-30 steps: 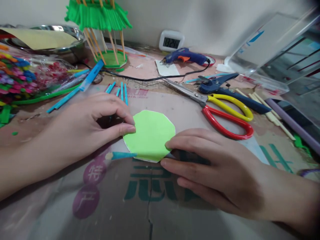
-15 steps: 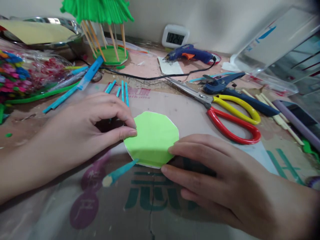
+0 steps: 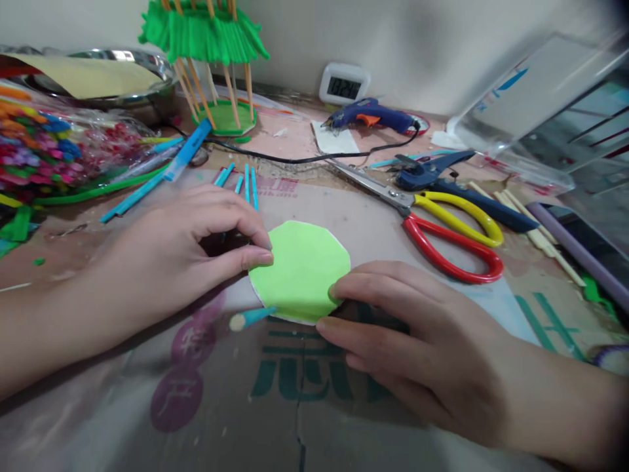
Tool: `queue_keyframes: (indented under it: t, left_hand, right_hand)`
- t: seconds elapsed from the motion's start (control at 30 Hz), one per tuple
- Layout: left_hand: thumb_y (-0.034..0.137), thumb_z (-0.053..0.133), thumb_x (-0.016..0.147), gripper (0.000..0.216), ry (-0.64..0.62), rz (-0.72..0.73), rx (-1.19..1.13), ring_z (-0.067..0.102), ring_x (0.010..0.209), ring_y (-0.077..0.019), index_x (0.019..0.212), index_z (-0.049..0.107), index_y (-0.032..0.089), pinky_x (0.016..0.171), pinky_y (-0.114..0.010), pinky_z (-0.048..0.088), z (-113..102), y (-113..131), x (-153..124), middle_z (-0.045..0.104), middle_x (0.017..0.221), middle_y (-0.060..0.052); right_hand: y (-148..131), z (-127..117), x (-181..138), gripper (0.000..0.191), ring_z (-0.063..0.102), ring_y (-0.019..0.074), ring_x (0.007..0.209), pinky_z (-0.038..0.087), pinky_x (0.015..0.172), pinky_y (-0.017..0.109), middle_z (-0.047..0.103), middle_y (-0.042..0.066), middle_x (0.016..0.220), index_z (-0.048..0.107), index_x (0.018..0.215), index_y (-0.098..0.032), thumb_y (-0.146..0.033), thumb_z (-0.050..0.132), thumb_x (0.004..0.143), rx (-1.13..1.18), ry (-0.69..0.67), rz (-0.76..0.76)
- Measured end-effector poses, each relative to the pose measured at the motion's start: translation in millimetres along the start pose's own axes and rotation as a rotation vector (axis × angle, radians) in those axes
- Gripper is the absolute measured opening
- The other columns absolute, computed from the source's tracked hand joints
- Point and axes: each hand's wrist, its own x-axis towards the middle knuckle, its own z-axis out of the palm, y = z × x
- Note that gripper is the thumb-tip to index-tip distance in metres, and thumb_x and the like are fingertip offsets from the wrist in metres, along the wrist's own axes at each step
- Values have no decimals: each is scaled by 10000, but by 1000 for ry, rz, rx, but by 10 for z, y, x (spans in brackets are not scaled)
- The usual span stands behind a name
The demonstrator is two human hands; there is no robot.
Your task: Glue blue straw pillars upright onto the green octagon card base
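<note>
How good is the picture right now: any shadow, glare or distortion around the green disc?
Head view: the green disc looks bright, with darker shading along its near edge; the worktop before it is dim. Same head view: glints on the metal bowl, the clear plastic box slanted and stretched, probably by the lens, and the upper right corner dark.

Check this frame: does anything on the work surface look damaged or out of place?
A dark, jagged line runs through the printed sheet below the green paper. It looks like a crack or crease; I can't tell which. A tiny green scrap lies loose at far left.
</note>
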Motion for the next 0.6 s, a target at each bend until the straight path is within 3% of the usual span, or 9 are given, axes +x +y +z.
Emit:
queue_keyframes:
  t: [0.13,0.33,0.6]
  left_hand:
    - [398,692,945,167,40,-56,-30,668,859,-179,841,696,268,744,-314,510,-8,25,-15,735,915,28]
    - [419,726,891,245,53,-103,-103,674,811,-176,713,659,264,729,-332,514,-15,86,22,726,849,35]
    - [436,688,890,214,34,-156,-102,670,836,-207,738,730,291,771,-355,494,-38,84,19,747,851,35]
  right_hand:
    - [33,18,-37,257,609,233,1014,529,917,364,688,142,1085,767,1140,-142,-235,552,1032,5,43,-34]
    - [18,12,3,246,610,229,987,534,900,377,687,148,1080,770,1128,-127,-208,565,1019,13,55,-39]
    - [40,54,-8,239,632,231,1001,547,891,386,684,140,1084,773,1135,-148,-240,585,1021,14,95,-44]
